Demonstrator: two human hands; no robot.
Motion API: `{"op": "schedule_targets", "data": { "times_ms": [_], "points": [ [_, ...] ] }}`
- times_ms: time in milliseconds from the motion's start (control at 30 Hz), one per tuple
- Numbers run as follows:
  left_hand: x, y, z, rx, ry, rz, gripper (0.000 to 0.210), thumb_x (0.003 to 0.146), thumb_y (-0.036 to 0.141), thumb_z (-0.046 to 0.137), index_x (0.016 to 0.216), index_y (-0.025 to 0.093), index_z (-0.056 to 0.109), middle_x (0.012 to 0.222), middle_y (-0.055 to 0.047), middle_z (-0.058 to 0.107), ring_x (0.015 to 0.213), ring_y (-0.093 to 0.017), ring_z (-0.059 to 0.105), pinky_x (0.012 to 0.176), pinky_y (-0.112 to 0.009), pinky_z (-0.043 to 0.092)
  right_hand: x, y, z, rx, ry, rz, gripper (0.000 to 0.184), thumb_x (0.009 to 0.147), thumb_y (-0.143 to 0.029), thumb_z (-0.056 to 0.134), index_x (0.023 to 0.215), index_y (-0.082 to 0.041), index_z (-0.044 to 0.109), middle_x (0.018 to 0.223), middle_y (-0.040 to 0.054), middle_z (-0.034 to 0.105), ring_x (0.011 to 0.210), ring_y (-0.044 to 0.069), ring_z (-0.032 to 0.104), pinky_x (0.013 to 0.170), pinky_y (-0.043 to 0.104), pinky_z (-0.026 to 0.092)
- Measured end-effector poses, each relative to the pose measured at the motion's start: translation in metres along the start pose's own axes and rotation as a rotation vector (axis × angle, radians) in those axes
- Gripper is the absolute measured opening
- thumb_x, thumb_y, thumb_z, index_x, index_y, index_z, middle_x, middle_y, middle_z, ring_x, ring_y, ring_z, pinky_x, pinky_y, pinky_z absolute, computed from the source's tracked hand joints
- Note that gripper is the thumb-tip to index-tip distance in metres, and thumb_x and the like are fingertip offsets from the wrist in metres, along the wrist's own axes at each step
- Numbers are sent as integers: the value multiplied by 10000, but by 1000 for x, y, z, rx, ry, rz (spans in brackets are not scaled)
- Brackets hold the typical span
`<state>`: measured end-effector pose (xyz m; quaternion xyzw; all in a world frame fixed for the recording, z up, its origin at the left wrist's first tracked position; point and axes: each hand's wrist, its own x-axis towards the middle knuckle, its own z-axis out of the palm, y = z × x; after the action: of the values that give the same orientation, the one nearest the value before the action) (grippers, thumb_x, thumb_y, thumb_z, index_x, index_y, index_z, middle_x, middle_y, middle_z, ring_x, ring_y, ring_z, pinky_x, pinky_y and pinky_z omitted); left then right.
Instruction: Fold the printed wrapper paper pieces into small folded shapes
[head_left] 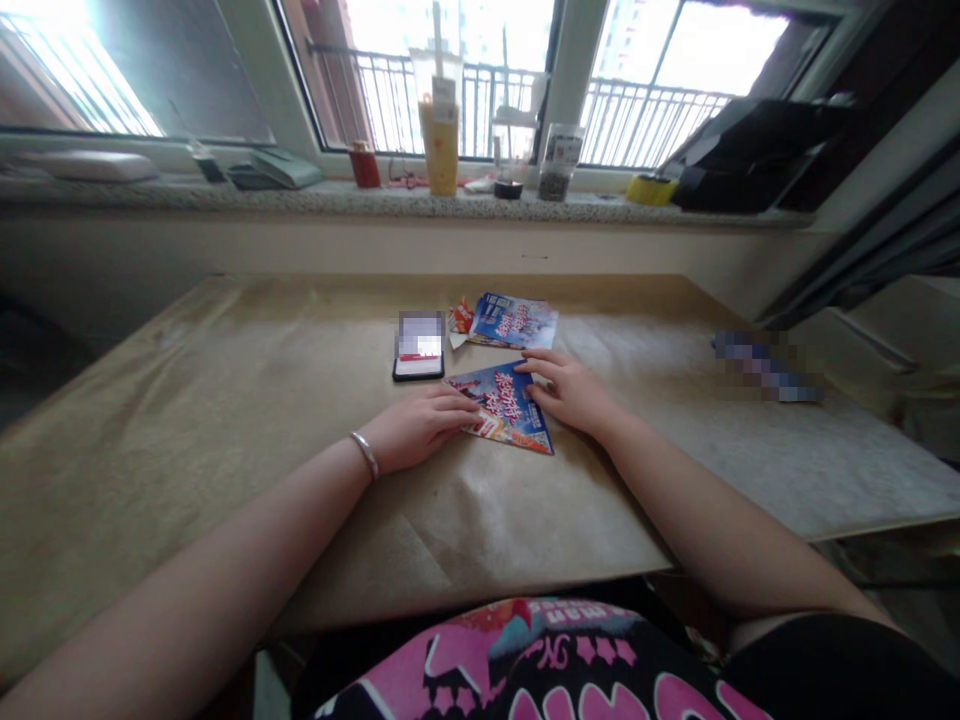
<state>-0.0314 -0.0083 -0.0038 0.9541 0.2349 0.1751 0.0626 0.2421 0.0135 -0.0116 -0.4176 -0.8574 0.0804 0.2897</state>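
Observation:
A colourful printed flyer (506, 405), folded into a triangle, lies on the covered table in front of me. My left hand (427, 425) rests flat at its left corner, fingers stretched out over the edge. On its upper right side, my right hand (566, 390) touches the paper with spread fingers. Just beyond lies a small stack of similar flyers (517, 320), with a small red folded paper piece (461, 316) at its left. A phone (418, 347) with its screen lit lies left of the stack.
Brown paper covers the table (262, 400). A blurred-out bluish item (769, 368) lies at the right edge. On the windowsill (300, 200) stand a cup of yellow drink (441, 145), a red container (364, 165), a clear jar (559, 165), yellow tape (651, 190) and a black case (750, 155).

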Motion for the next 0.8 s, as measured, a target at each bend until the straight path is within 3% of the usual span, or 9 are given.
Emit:
{"op": "schedule_targets", "data": {
  "times_ms": [233, 467, 633, 800],
  "points": [
    [0, -5, 4, 27, 18, 49, 386, 911, 88, 360, 1107, 254, 648, 1164, -20, 646, 1182, -164, 505, 988, -358, 462, -1, -2, -1, 20, -21, -43, 321, 794, -147, 543, 1095, -212, 631, 1302, 107, 522, 1196, 225, 495, 1007, 435, 411],
    [0, 0, -5, 227, 0, -10, 287, 909, 209, 451, 1064, 323, 664, 1232, 18, 613, 1186, -228, 500, 971, -435, 415, 0, -2, 0, -21, -84, -51, 264, 800, -161, 540, 1030, -202, 664, 1051, 83, 631, 991, 195, 568, 883, 349, 457],
    [-3, 0, -7, 315, 9, -63, 276, 907, 244, 452, 1085, 305, 655, 1244, 7, 603, 1161, -242, 508, 983, -451, 378, -1, -3, 1, -8, -107, 62, 206, 815, -177, 516, 912, -197, 697, 899, 57, 658, 813, 164, 586, 732, 272, 442],
    [-5, -4, -4, 340, 28, -96, 302, 904, 245, 446, 1147, 277, 623, 1237, -12, 605, 1133, -237, 514, 961, -429, 395, -3, -1, 4, 67, -198, 236, 217, 813, -194, 517, 917, -212, 707, 726, 8, 659, 615, 118, 533, 573, 222, 361]
  ]
}}
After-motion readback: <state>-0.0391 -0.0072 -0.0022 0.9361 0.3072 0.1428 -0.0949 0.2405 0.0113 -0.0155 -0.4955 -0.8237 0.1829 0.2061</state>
